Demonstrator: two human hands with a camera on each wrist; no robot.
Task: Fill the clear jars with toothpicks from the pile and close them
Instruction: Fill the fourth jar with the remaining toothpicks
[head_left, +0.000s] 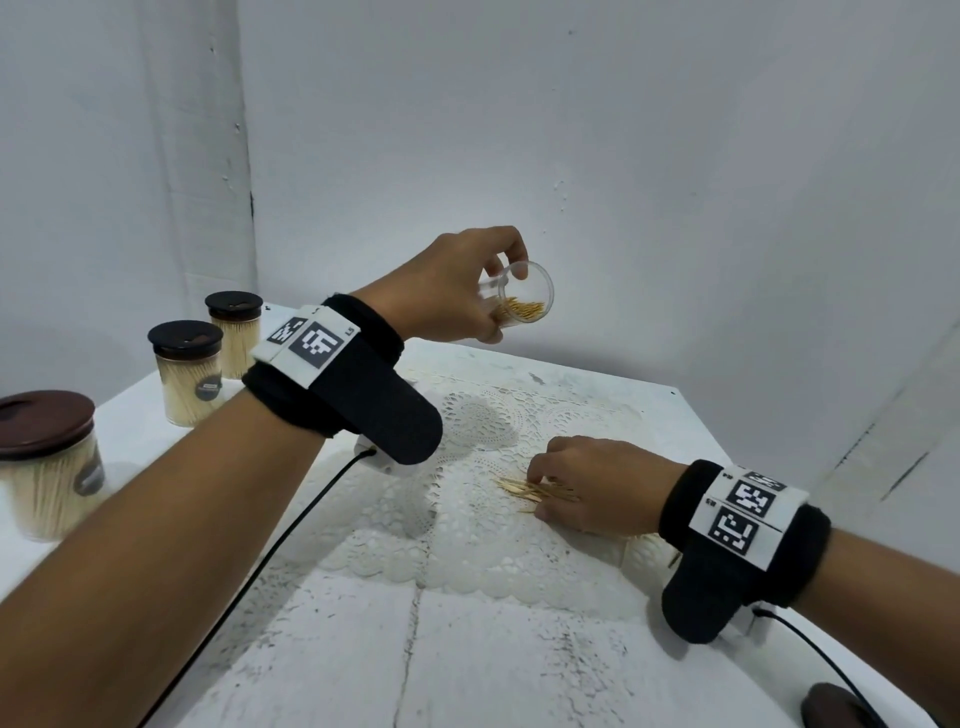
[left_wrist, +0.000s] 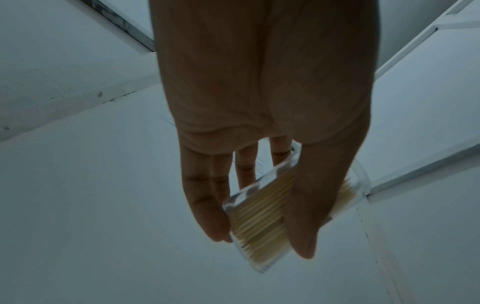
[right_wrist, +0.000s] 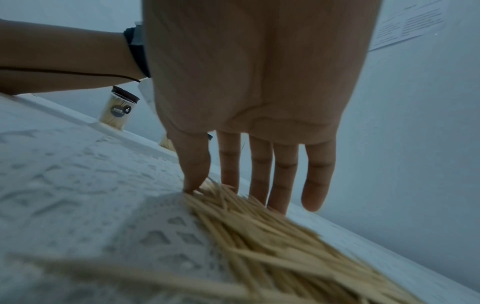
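Observation:
My left hand (head_left: 503, 304) grips a clear jar (head_left: 525, 297), raised above the far side of the table and tipped with its open mouth toward the right. A small bunch of toothpicks lies inside it. In the left wrist view the thumb and fingers of that hand (left_wrist: 261, 242) wrap the jar (left_wrist: 255, 224). My right hand (head_left: 537, 496) rests on the loose toothpick pile (head_left: 522, 491) on the lace mat. In the right wrist view its fingers (right_wrist: 233, 197) are nearly straight, the thumb tip and fingertips touching the pile (right_wrist: 272, 236).
Three closed, dark-lidded jars full of toothpicks stand along the left edge: one near (head_left: 49, 467), one further back (head_left: 187, 374) and one at the rear (head_left: 234, 332). A dark lid (head_left: 836, 709) lies at the bottom right. The lace mat (head_left: 478, 540) covers the white table (head_left: 467, 665); walls close the far sides.

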